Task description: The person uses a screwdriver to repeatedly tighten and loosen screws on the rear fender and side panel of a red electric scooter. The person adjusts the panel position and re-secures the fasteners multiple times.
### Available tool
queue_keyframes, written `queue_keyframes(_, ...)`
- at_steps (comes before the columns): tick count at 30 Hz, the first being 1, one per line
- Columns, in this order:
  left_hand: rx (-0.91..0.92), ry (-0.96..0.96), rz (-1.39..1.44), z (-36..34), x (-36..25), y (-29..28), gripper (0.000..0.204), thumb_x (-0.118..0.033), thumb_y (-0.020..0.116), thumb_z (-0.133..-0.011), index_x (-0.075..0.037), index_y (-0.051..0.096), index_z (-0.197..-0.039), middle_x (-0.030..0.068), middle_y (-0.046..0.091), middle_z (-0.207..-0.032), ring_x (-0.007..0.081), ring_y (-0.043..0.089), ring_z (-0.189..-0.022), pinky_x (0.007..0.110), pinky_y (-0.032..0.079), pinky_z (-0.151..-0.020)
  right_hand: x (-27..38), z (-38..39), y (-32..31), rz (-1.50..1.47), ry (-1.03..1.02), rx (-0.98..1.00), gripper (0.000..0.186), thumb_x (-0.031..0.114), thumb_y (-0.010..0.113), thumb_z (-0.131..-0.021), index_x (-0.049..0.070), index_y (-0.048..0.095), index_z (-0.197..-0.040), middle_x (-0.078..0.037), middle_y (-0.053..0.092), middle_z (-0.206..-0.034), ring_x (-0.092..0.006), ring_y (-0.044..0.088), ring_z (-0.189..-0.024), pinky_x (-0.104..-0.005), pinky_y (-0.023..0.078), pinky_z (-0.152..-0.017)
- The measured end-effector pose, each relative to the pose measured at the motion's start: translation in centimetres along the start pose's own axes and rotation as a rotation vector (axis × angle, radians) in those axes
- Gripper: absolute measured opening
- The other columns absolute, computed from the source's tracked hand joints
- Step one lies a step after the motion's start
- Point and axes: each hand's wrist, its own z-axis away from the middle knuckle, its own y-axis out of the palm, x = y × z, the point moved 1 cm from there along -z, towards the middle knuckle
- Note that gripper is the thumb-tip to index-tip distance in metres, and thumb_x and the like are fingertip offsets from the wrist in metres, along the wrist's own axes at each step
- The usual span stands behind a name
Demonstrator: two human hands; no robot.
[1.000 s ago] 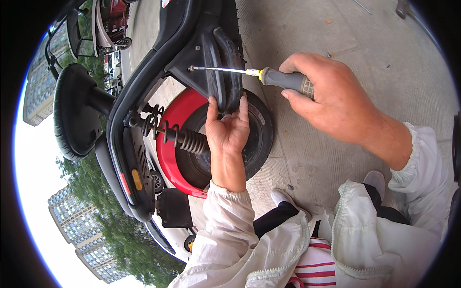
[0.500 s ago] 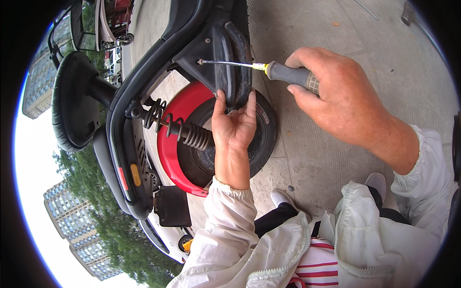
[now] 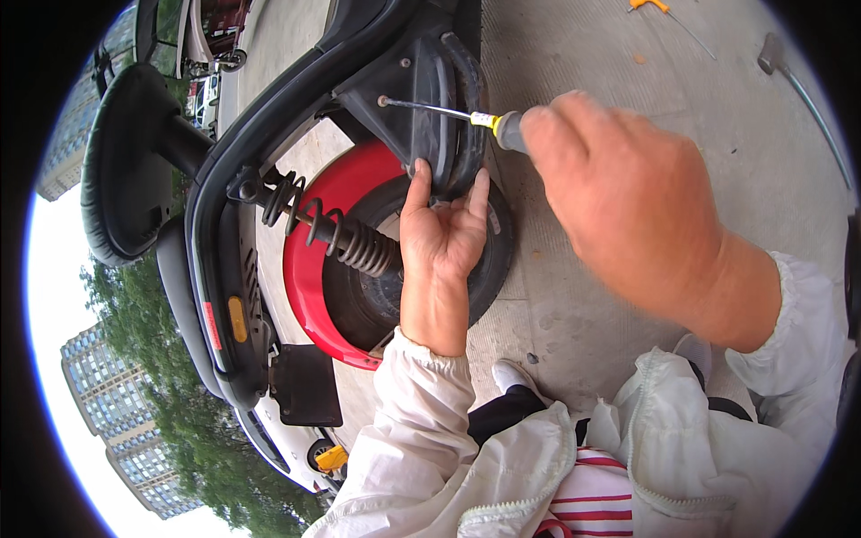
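Observation:
My right hand (image 3: 632, 202) is closed around the grey handle of a screwdriver (image 3: 511, 132) with a yellow collar. Its thin shaft points left, and the tip meets a screw (image 3: 383, 101) in a black triangular plastic panel (image 3: 429, 134) on an electric scooter. Palm up, my left hand (image 3: 441, 247) supports the panel's rounded lower end, thumb on one side and fingers on the other. Behind that hand are the rear wheel's black tire (image 3: 500, 242), a red fender (image 3: 300, 278) and a coiled shock absorber (image 3: 314, 220). A second screw (image 3: 405, 63) shows higher on the panel.
At the upper right, a hammer (image 3: 771, 56) and an orange-handled tool (image 3: 664, 7) lie on the concrete ground (image 3: 583, 54). The scooter's black seat (image 3: 130, 170) is at left. My shoe (image 3: 513, 377) stands below the wheel. Parked vehicles are beyond the scooter.
The view has shifted slightly, showing more of the tools at upper right. My right hand has turned and moved forward over the screwdriver handle, hiding most of it. My left hand keeps its hold.

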Motion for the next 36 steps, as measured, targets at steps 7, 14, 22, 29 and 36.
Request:
queue_keyframes(7,-0.037,0.052,0.055,0.4,-0.1,0.5,0.039,-0.02,0.067,-0.096,0.005,0.054,-0.123,0.0204,0.057,-0.132,0.035,0.056,-0.124,0.051,0.046,-0.109,-2.1,-2.5,-1.5,-0.526,0.487,0.22,0.037,0.013,0.067,-0.077,-0.006,0.059,-0.107,-0.023,0.067,-0.083,-0.0358,0.067,-0.078,-0.0397,0.053,-0.074)
queue_keyframes(14,-0.004,0.077,0.023,0.8,-0.2,0.8,0.044,-0.016,0.065,-0.096,0.006,0.047,-0.13,0.0188,0.052,-0.138,0.0348,0.054,-0.126,0.053,0.043,-0.111,-1.0,-0.1,-2.1,-0.568,0.194,-0.105,0.033,0.008,0.072,-0.08,-0.004,0.059,-0.109,-0.018,0.066,-0.096,-0.0283,0.065,-0.081,-0.037,0.052,-0.074)
queue_keyframes(22,0.003,0.05,0.071,0.7,-0.2,0.5,0.039,-0.016,0.065,-0.097,0.004,0.05,-0.127,0.0195,0.054,-0.133,0.0354,0.055,-0.124,0.052,0.046,-0.108,-1.0,0.0,-1.9,-0.683,0.685,0.105,0.036,0.013,0.076,-0.085,-0.003,0.059,-0.113,-0.009,0.06,-0.087,-0.0191,0.06,-0.074,-0.0332,0.049,-0.066)
queue_keyframes(29,0.002,0.058,0.059,1.0,-0.4,0.9,0.041,-0.014,0.065,-0.096,0.004,0.048,-0.13,0.02,0.053,-0.134,0.035,0.056,-0.124,0.053,0.046,-0.108,-1.5,1.5,-0.2,-0.172,0.005,-0.252,0.038,0.027,0.063,-0.098,-0.004,0.053,-0.117,-0.007,0.053,-0.071,-0.0146,0.053,-0.063,-0.0307,0.045,-0.059)
queue_keyframes(36,0.004,0.059,0.071,0.9,-0.3,0.4,0.045,-0.013,0.065,-0.096,0.005,0.045,-0.132,0.0209,0.055,-0.132,0.0353,0.056,-0.123,0.053,0.046,-0.109,-0.9,-0.7,-3.0,-0.717,0.806,0.265,0.031,0.017,0.064,-0.096,-0.004,0.054,-0.116,-0.015,0.056,-0.096,-0.0181,0.059,-0.079,-0.0347,0.049,-0.064)
